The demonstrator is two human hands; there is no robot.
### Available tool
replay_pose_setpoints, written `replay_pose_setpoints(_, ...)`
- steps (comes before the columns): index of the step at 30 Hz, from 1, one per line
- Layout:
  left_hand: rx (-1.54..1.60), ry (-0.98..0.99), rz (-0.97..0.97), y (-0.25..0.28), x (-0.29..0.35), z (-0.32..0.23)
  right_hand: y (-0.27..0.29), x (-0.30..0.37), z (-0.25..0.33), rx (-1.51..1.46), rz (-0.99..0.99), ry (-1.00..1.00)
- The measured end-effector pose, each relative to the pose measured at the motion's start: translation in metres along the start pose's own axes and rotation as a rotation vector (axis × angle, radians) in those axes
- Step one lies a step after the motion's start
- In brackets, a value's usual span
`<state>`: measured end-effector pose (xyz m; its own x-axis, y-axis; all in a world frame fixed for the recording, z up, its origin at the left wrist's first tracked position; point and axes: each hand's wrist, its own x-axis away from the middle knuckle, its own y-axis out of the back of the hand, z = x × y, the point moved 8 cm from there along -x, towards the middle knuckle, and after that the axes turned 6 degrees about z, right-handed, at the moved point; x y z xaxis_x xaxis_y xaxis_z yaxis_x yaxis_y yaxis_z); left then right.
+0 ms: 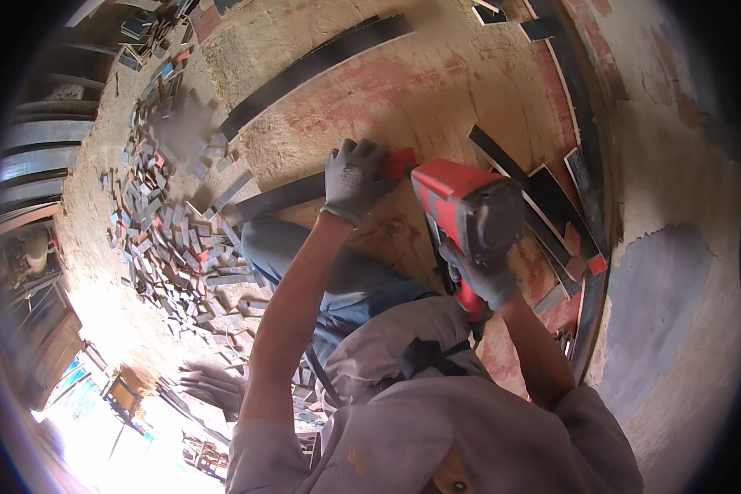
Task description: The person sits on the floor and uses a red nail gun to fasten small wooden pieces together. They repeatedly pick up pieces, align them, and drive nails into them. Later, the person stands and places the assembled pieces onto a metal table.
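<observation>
My left hand (354,183), in a grey glove, is closed over the end of a dark wooden strip (281,196) that lies across in front of my knee. A small red wood piece (400,163) sticks out beside its fingers. My right hand (487,278), also gloved, is wrapped round the handle of a red and black nail gun (446,183). The gun is held just right of the red piece, with its nose hidden below its body. I cannot tell whether it touches the wood.
Several dark strips (543,198) lie to the right, with small red offcuts (596,264) at their ends. A long dark strip (321,67) lies farther off. A big heap of short wood offcuts (169,239) spreads over the left side. At the right stands a plastered wall (667,165).
</observation>
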<state>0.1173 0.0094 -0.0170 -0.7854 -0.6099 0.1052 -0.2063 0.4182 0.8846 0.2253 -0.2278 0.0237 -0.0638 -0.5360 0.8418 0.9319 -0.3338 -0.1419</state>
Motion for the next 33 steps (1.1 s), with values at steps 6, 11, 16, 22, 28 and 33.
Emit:
replay_pose_setpoints(6, 0.016, -0.014, -0.016, -0.004, 0.004, 0.005, -0.003, -0.013, 0.007, 0.319, -0.175, 0.399)
replay_pose_setpoints(11, 0.112, -0.035, -0.132, 0.023, 0.022, 0.006, 0.002, -0.016, -0.012, 0.367, -0.168, 0.46)
replay_pose_setpoints(16, -0.009, 0.022, 0.065, 0.041, 0.041, 0.042, 0.002, 0.056, -0.013, 0.846, -0.495, 0.656)
replay_pose_setpoints(22, -0.072, -0.063, 0.201, 0.035, 0.026, 0.038, 0.01, 0.022, -0.117, 1.058, -0.542, 0.386)
replay_pose_setpoints(28, -0.058, -0.045, 0.249, 0.031, 0.028, 0.048, 0.062, 0.009, 0.077, 1.015, -0.222, 0.411)
replay_pose_setpoints(33, -0.2, 0.01, 0.096, 0.06, 0.033, 0.037, 0.201, -0.086, 0.282, 1.458, -0.948, 0.89)
